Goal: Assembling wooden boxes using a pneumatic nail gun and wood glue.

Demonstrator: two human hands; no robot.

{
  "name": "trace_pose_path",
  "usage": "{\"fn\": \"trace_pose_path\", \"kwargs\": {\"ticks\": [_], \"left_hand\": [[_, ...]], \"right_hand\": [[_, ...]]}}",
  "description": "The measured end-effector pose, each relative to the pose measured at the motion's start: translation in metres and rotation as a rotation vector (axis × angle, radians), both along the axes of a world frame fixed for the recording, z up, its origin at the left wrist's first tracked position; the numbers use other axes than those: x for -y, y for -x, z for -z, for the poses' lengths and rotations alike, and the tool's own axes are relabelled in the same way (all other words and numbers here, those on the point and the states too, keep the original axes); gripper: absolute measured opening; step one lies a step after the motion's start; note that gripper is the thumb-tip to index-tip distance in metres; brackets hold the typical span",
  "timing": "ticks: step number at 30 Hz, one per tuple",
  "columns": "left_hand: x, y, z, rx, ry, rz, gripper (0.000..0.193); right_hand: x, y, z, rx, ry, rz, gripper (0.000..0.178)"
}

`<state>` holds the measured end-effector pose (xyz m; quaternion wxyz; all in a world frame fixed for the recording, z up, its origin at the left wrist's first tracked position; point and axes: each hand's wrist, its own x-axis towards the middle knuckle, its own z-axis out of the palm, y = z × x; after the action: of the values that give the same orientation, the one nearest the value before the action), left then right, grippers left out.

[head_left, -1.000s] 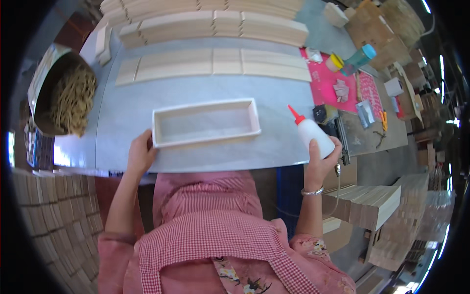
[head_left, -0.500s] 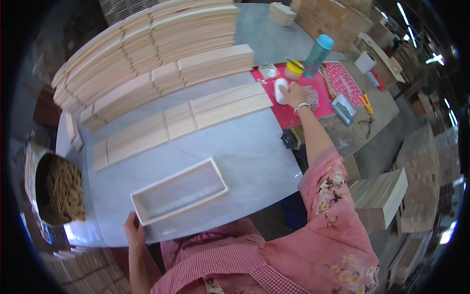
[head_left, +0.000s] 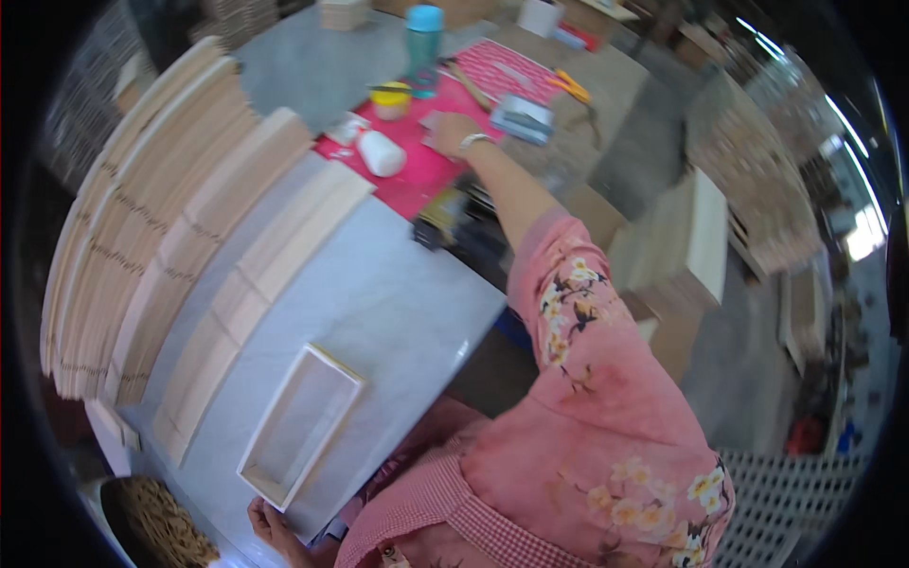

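Observation:
My right arm stretches to the red mat (head_left: 409,180) at the far side, and my right hand (head_left: 454,135) closes on a pale crumpled cloth (head_left: 431,122), partly hidden by the fingers. Left of it lies a white bottle (head_left: 383,154), apart from the hand. A shallow rectangular wooden box (head_left: 301,426) with pale rims rests on the grey table (head_left: 388,284) near its front edge. Curled fingers of my left hand (head_left: 271,526) hold the box's near corner.
Stacked wooden boards (head_left: 142,227) line the left, with a row of flat strips (head_left: 256,293) beside them. A yellow-lidded tub (head_left: 390,100), a blue-capped bottle (head_left: 423,52) and an orange cutter (head_left: 571,87) sit beyond. A bin of tan bands (head_left: 166,521) stands lower left.
The view has swung to the right. My right hand has left the white bottle, which now lies tipped over, and has moved onto the cloth. My left hand stays at the box's corner.

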<state>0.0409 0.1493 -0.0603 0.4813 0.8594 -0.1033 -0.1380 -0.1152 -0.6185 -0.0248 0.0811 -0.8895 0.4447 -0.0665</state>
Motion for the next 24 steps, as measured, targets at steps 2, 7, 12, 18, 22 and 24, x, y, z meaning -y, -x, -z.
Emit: {"fn": "trace_pose_path", "kwargs": {"ticks": [2,7,12,18,22,24], "left_hand": [[-0.007,0.000,0.003,-0.002,-0.014,-0.031,0.023],[-0.011,-0.004,0.024,0.174,0.061,-0.035,0.032],[-0.022,0.000,0.021,0.188,0.111,-0.043,0.034],[-0.012,0.012,0.017,0.052,0.348,-0.062,0.031],[-0.010,0.015,0.011,0.138,0.326,-0.054,0.019],[-0.012,0.013,0.008,0.136,0.258,-0.093,0.015]], "right_hand": [[-0.042,0.012,-0.010,0.055,0.059,0.030,0.035],[-0.141,0.149,-0.105,0.077,0.279,0.291,0.042],[-0.145,0.324,-0.135,-0.261,0.472,0.824,0.053],[-0.136,0.417,-0.127,-0.319,-0.034,0.910,0.086],[-0.122,0.417,-0.128,-0.242,-0.040,0.915,0.085],[-0.122,0.420,-0.129,-0.202,-0.046,0.947,0.085]]}}
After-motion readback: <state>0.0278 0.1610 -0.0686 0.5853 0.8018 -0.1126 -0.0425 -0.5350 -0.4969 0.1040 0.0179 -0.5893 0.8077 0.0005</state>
